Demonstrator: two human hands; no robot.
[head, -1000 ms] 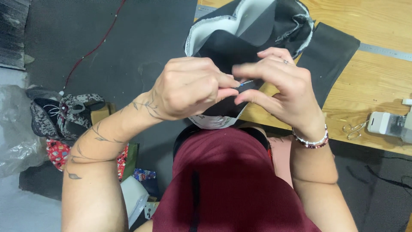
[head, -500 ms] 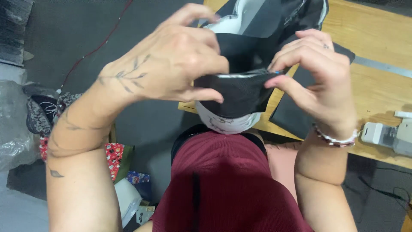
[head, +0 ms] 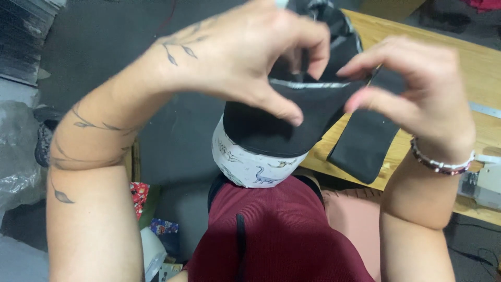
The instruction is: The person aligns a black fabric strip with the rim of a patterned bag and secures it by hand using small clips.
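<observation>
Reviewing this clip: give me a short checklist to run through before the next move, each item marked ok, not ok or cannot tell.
1. Left hand grips the black fabric piece, thumb on top: ok.
2. Right hand pinches the same piece at its right end: ok.
3. Dinosaur-print white layer shows under the black edge: ok.
4. Both layers lined up evenly: cannot tell, fingers cover the seam.
5. Black strip overhangs the wooden table edge: not ok.

Dark grey floor (head: 130,47) — wooden table (head: 443,52) at right.
</observation>
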